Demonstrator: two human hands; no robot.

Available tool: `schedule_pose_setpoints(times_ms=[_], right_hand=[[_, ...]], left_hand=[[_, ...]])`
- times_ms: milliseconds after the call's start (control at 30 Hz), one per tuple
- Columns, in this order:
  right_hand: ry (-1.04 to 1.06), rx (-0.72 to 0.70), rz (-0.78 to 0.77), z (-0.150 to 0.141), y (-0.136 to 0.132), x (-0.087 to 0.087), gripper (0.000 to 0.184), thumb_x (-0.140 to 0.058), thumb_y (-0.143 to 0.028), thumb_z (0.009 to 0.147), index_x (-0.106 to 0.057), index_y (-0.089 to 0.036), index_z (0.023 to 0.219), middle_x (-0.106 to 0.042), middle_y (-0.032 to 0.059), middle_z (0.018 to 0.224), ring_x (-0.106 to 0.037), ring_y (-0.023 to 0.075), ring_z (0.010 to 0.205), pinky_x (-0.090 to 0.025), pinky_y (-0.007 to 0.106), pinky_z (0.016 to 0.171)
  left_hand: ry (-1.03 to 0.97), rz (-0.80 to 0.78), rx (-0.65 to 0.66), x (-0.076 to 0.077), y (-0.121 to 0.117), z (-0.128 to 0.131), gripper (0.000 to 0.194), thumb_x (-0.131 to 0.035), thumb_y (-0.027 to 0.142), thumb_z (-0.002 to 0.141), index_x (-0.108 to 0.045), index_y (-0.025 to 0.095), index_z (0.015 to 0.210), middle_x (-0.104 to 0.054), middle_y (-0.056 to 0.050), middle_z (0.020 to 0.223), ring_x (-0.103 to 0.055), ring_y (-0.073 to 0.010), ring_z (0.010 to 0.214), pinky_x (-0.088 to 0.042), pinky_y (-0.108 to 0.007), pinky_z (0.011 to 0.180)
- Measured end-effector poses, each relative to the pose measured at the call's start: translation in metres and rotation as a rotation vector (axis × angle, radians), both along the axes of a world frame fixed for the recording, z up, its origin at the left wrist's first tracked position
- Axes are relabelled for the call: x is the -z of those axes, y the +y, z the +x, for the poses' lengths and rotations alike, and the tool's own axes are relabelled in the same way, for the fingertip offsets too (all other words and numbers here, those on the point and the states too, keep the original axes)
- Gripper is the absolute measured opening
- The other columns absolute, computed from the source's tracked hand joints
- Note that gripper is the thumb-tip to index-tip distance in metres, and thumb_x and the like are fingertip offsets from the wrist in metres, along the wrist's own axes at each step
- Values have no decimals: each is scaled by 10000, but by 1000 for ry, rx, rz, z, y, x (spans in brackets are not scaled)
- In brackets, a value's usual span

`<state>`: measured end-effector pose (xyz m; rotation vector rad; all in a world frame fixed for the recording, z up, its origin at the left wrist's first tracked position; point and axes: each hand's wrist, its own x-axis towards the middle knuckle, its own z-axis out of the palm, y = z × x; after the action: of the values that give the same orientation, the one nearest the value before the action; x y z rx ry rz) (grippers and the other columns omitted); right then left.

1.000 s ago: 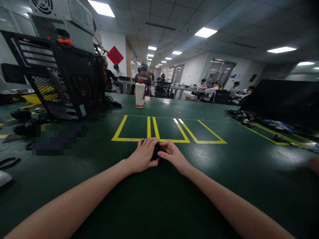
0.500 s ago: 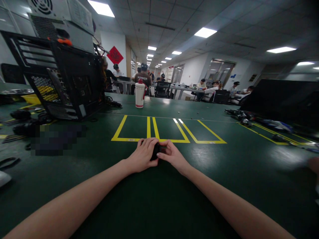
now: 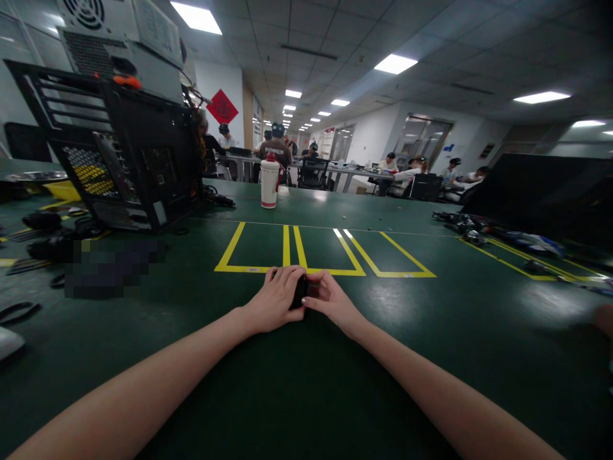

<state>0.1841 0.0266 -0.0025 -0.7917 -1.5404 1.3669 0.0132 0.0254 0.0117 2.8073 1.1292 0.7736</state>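
Observation:
A small black object (image 3: 299, 292) is held between my two hands, just in front of the yellow tape outlines; its kind cannot be made out because my fingers cover most of it. My left hand (image 3: 276, 298) wraps over its left side and top, thumb along the near edge. From the right, my right hand (image 3: 332, 304) pinches its end with thumb and fingertips. Both forearms reach in low over the green table (image 3: 297, 396).
Yellow tape outlines (image 3: 330, 272) mark the table ahead. Beyond them stands a white bottle (image 3: 269, 185) with a red lid. An open black computer case (image 3: 138, 160) and cables are at left. A dark monitor (image 3: 541, 191) and loose parts lie at right. People sit at far tables.

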Motion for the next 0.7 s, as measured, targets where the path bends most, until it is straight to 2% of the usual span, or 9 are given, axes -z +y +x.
schedule_pose_setpoints(times_ms=[167,333,533,700], right_hand=[[-26,79,32,-1,0,-1,194,-591,-221,711,-503,-209,885,-541,7,955,-540,142,950,-420,329,880],[-68,80,5,1,4,-1,308,-589,-221,707,-493,-207,999,-545,35,1043,-516,155,1010,-375,359,937],[4,4,30,0,2,2,359,-666,-164,620,-473,-218,917,-544,11,990,-528,155,983,-406,354,904],[-31,70,70,-1,1,1,223,-605,-218,695,-501,-214,892,-547,8,946,-539,147,939,-412,347,892]], left_hand=[[-10,18,-6,1,1,1,571,-529,314,725,-261,160,1206,-398,-115,1191,-381,-252,1090,-257,-436,936],[0,15,-3,0,0,0,568,-517,321,734,-256,158,1211,-401,-112,1192,-381,-246,1092,-251,-432,943],[2,26,-22,2,1,2,579,-539,298,707,-273,150,1200,-402,-119,1189,-378,-255,1095,-256,-435,938],[-11,29,-8,3,1,2,569,-523,307,726,-262,160,1210,-400,-118,1195,-381,-255,1095,-258,-441,936]])
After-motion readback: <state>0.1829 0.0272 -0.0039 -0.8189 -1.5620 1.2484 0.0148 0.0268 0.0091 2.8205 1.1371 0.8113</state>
